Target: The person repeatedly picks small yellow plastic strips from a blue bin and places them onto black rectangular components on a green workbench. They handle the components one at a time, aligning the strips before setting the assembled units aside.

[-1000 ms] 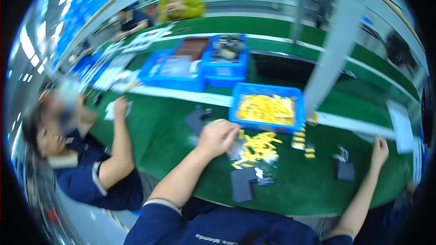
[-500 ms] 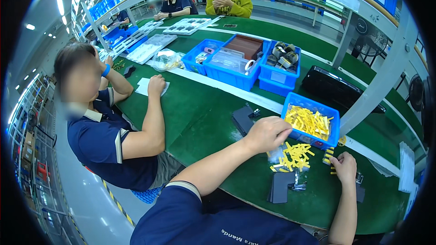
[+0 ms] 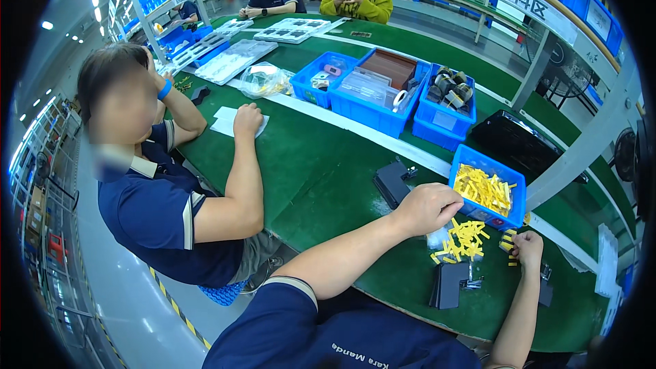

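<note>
At a green-topped workbench (image 3: 321, 178), loose yellow strips (image 3: 466, 240) are heaped on the surface just in front of a blue bin (image 3: 521, 198), which is filled with more strips of the same kind. Beside the bin's near left corner, the left hand (image 3: 429, 209) is held palm down, its fingers curled and its thumb and forefinger pressed together at the tips. To the right of the heap, the right hand (image 3: 528, 249) is brought to a short row of yellow bands (image 3: 506, 245) near the bin; from this angle, whether a band is pinched or merely touched cannot be told. Nearest the wearer, a stack of flat dark pieces (image 3: 447, 285) is set below the heap, and a second dark stack (image 3: 393, 184) is partly hidden behind the left forearm. Farther back, blue tubs (image 3: 372, 113) are lined up along a white strip, one of them loaded with brown and clear trays. On the left, a white sheet (image 3: 222, 126) is covered in part by the hand of a seated co-worker (image 3: 147, 215) in a navy shirt.
</note>
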`<action>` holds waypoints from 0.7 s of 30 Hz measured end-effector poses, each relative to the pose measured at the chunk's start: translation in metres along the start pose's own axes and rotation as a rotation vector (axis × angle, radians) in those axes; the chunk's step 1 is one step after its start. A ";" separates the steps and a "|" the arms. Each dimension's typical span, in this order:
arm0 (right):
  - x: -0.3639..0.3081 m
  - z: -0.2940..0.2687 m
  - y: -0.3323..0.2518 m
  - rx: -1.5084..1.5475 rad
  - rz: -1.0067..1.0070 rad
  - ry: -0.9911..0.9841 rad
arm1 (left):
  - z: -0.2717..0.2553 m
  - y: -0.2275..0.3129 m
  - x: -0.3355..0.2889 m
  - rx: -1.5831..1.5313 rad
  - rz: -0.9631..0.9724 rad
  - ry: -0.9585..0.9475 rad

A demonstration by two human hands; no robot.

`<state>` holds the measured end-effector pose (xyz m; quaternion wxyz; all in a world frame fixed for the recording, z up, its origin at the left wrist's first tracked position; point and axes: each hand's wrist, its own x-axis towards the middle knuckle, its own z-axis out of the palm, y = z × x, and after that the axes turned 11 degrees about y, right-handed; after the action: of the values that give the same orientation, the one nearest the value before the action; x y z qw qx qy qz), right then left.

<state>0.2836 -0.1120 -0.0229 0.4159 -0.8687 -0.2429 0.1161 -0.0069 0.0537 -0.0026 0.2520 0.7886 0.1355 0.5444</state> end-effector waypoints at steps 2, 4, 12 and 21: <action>-0.001 0.002 0.001 0.074 0.032 -0.001 | 0.001 0.000 -0.002 -0.017 -0.003 -0.009; -0.002 0.001 -0.001 0.099 0.034 -0.012 | 0.002 -0.001 -0.002 -0.009 0.001 -0.026; 0.005 0.000 0.011 0.105 -0.063 0.081 | 0.004 0.007 -0.002 -0.025 -0.017 -0.068; -0.002 0.002 0.004 0.109 -0.037 -0.012 | 0.008 0.005 -0.006 -0.035 -0.004 -0.080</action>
<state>0.2825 -0.1143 -0.0274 0.4633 -0.8394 -0.2546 0.1265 -0.0017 0.0449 -0.0067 0.2719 0.8049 0.1174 0.5143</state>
